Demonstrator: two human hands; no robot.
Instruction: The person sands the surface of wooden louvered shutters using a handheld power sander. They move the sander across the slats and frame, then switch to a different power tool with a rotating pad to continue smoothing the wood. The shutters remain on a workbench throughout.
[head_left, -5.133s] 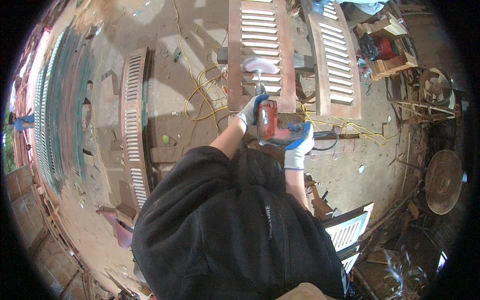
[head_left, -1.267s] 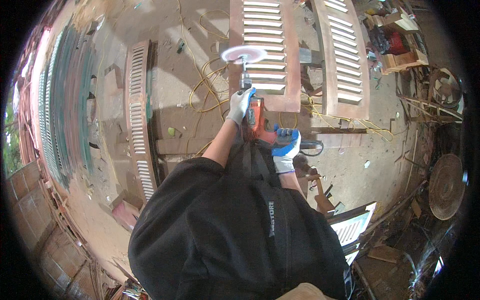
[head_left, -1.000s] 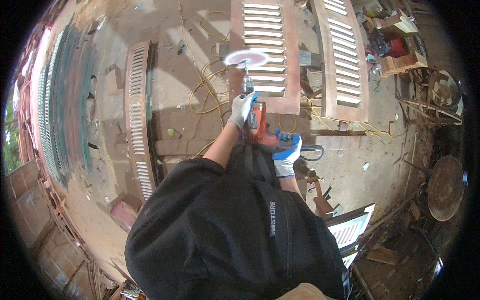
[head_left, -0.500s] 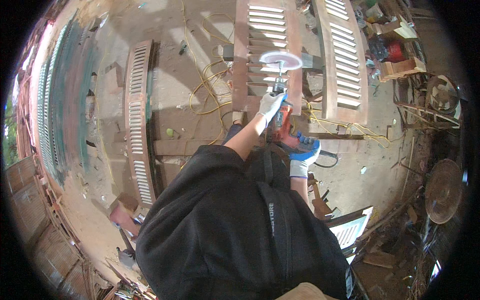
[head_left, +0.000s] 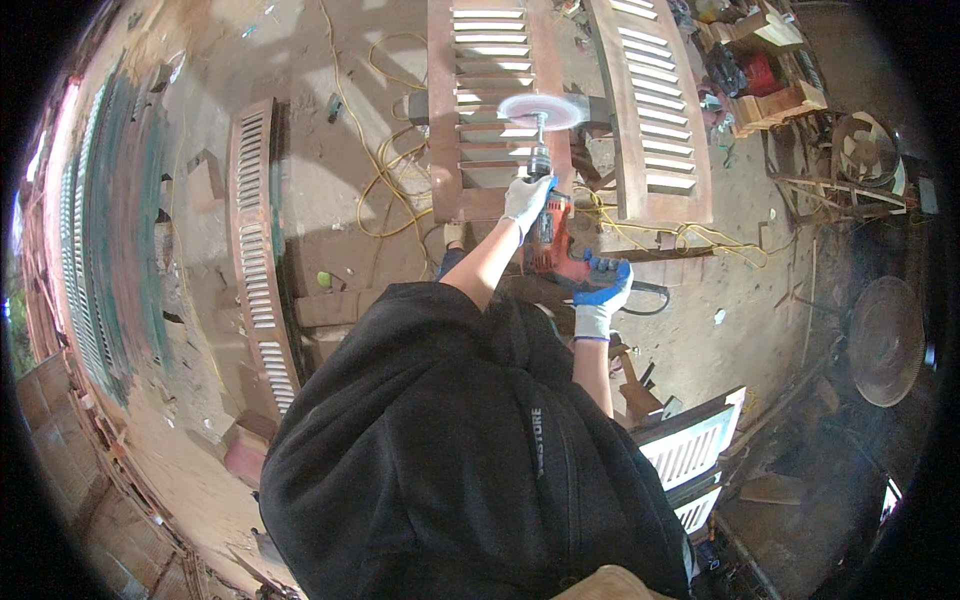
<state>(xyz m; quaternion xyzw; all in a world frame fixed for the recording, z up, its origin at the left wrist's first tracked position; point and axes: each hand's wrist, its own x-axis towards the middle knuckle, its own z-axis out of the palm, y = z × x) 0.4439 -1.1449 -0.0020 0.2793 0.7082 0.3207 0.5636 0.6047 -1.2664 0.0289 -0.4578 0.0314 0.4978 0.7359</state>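
A red and black power drill (head_left: 548,240) is held in front of me, pointing away. My left hand (head_left: 526,203), in a white and blue glove, wraps round its front just behind the chuck. Farther back, my right hand (head_left: 606,294), gloved the same way, is closed on the rear handle. On the drill's shaft a round sanding disc (head_left: 543,111) is blurred by spinning. It overlaps the right side of a brown louvred shutter (head_left: 444,150); whether it touches the wood I cannot tell.
Right of it lies a second louvred shutter (head_left: 697,180). A narrow shutter (head_left: 252,205) and greenish shutters (head_left: 125,250) lie to the left. Yellow cord (head_left: 372,190) loops over the dirt floor. Wooden pieces (head_left: 780,108), a fan (head_left: 868,150) and a round disc-like object (head_left: 887,340) stand right.
The surroundings have shifted left and turned slightly in the picture as the view moved. Both hands keep their hold on the drill, and the disc still spins over the same shutter.
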